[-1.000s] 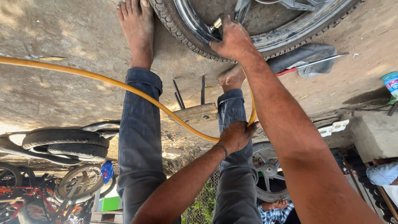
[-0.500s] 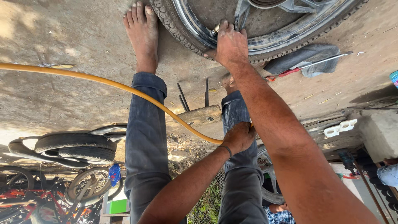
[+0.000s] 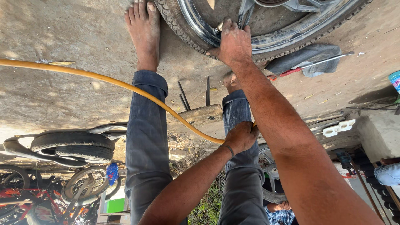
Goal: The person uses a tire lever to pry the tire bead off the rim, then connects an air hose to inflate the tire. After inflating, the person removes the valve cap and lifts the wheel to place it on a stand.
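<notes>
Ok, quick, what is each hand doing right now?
Left hand: closed around the yellow hose.
Right hand: fingers pressed on the wheel rim by the valve; a grip cannot be told.

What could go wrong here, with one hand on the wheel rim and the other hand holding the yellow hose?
The right hand presses its fingers between rim and tyre; they might get pinched. The yellow hose, gripped by the left hand, crosses the leg and could snag. The bare foot touches the tyre, unprotected.
</notes>
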